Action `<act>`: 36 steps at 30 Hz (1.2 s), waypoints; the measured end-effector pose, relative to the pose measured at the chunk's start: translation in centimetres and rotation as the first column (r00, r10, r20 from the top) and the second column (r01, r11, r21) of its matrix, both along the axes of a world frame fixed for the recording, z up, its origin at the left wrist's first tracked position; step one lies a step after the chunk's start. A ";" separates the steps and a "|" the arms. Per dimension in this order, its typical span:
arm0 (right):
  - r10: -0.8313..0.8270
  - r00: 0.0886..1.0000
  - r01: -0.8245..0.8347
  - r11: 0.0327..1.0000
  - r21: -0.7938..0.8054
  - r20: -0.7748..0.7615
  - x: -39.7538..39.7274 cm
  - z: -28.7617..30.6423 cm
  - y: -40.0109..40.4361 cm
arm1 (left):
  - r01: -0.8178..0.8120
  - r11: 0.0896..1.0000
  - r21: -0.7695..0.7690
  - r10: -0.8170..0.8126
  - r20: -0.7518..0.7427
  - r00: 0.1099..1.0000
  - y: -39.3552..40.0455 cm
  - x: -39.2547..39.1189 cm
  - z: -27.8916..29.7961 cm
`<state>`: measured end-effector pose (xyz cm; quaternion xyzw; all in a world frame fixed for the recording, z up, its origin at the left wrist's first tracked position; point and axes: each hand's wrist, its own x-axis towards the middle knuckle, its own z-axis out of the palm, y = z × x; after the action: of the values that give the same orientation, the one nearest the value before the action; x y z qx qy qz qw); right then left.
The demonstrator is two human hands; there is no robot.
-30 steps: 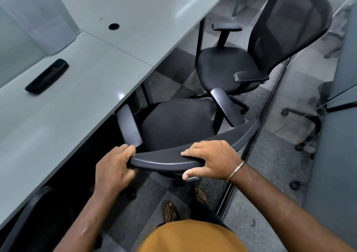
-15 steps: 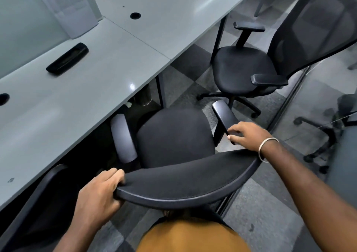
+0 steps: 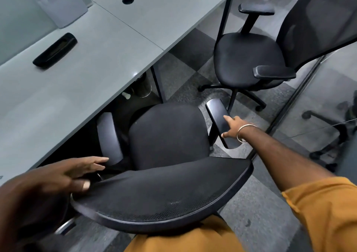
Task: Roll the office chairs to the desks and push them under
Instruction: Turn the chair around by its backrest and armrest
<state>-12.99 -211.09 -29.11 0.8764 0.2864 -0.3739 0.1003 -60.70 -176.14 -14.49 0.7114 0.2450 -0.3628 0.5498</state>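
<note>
Single head view looks steeply down, close over chair (image 3: 166, 136) and desk (image 3: 81, 82)

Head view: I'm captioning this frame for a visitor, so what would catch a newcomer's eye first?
The near office chair, partly under the grey desk, fills the middle. The right hand holds its right armrest; the blurred left hand reaches for the other. A second chair stands out in the aisle, upper right.

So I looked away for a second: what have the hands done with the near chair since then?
The left hand let go of the near chair's backrest and now reaches, fingers straight, toward the left armrest. The right hand left the backrest and took hold of the right armrest. The second chair and desk stayed put.
</note>
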 end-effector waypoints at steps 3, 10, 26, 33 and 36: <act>-0.064 0.997 0.065 0.998 0.016 -0.049 1.3 -3.0 0.6 | -0.228 0.970 0.085 0.215 0.136 0.967 -1.7 2.5 -0.8; -0.127 0.991 0.122 0.987 0.100 0.044 1.1 -7.1 2.3 | -0.266 0.871 0.413 0.221 0.154 0.963 -7.1 6.6 -7.6; -0.277 0.960 0.264 0.946 0.186 0.045 0.4 -7.8 3.8 | -0.131 0.833 0.538 0.145 0.015 0.989 -9.3 8.0 -8.4; -0.276 0.961 0.269 0.949 0.164 0.017 0.4 -6.9 4.2 | -0.070 0.833 0.548 0.154 -0.109 0.982 -7.8 7.8 -9.4; -0.253 0.967 0.245 0.957 0.152 0.035 0.1 -7.2 4.1 | -0.100 0.787 0.609 0.221 -0.127 0.967 -6.3 7.5 -10.1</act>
<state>-12.84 -207.02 -36.28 0.9202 0.1975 -0.3379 -0.0047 -53.20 -182.40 -24.54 0.7863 0.4585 -0.2854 0.3003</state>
